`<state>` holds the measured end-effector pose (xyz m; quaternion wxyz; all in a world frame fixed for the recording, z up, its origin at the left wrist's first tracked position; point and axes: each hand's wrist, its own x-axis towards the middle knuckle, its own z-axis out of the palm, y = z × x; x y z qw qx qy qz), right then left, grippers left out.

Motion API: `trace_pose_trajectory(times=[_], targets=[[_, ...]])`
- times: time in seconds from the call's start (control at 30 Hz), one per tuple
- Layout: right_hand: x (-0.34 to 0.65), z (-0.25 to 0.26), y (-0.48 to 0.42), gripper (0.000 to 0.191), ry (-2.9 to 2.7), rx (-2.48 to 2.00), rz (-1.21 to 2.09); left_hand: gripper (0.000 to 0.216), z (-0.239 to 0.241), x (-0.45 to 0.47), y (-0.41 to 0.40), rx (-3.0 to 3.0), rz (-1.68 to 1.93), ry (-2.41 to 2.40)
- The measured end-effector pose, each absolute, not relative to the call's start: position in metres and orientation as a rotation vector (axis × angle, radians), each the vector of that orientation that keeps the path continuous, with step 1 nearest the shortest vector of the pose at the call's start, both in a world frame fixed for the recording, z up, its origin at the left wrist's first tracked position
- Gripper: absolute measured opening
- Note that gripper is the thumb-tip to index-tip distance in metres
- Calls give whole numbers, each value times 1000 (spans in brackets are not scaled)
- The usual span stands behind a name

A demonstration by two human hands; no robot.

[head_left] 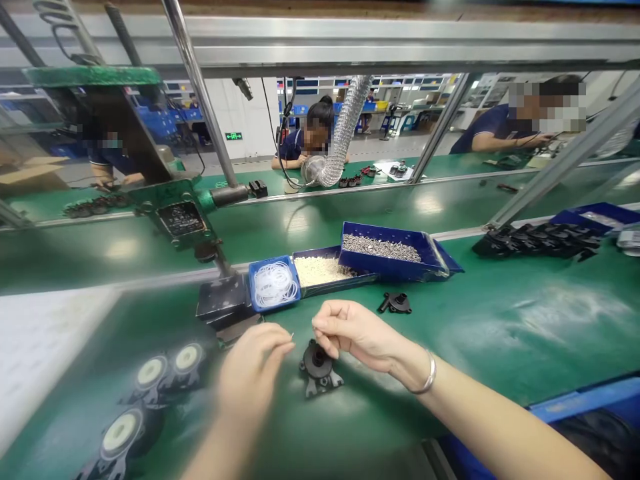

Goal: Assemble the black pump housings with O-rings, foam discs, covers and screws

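Note:
Over the green bench, my left hand [257, 360] is closed in a pinch, slightly blurred, with a tiny shiny piece [293, 335] showing at its fingertips. My right hand [345, 330] also pinches, thumb against fingers; what lies between them is too small to make out. Just below and between both hands sits a round black plastic housing [317, 363] with a raised centre collar and lugs. It lies on the bench, and the right hand's lower fingers are close above its edge. A second black part [397, 303] with a side spout lies beyond the right hand.
Blue bins hold small metal pins [383, 248], cream pieces [323, 270] and clear white rings [274, 284]. A green press [183, 217] stands left. Black assemblies with cream discs [120, 432] lie lower left, more black parts [540, 241] at right. A blue crate [585, 398] is lower right. Co-workers sit opposite.

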<state>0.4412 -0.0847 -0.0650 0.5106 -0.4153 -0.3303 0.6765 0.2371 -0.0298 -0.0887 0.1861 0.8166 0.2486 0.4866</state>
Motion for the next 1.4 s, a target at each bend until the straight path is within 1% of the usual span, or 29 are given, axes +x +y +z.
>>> trace_pose_trajectory(times=[0.07,0.2,0.3,0.43,0.57,0.63,0.7,0.8,0.93,1.03,1.17,1.4], targets=[[449,-66,-81,33,-816,-1050,1554,8,-95,234,-30,2223,1200,802],[462,-76,-76,33,-831,-1097,1484,13,-112,234,-33,2171,770,801],[465,-85,-74,39,-825,-1099,1467,14,-120,237,-35,2187,680,830],[464,-92,-72,35,-857,-1107,1440,14,-125,239,-33,2343,675,844],[464,-94,-73,37,-917,-1143,1384,16,-131,238,-33,2650,687,755],[463,-95,-74,35,-1016,-1214,1279,15,-134,238,-34,2790,757,659],[461,-96,-77,28,-1190,-1338,1088,15,-137,237,-36,2869,871,563],[456,-101,-81,19,-1418,-1439,869,15,-141,237,-39,2879,1035,486],[449,-115,-81,13,-1520,-1387,814,14,-144,237,-41,2872,1108,496],[446,-125,-79,14,-1589,-1392,743,17,-147,236,-43,2860,1124,548],[449,-129,-79,14,-1718,-1400,592,12,-151,236,-45,2863,1165,527],[471,-116,-84,15,-2291,-1253,160,19,-161,237,-45,2818,1113,552]])
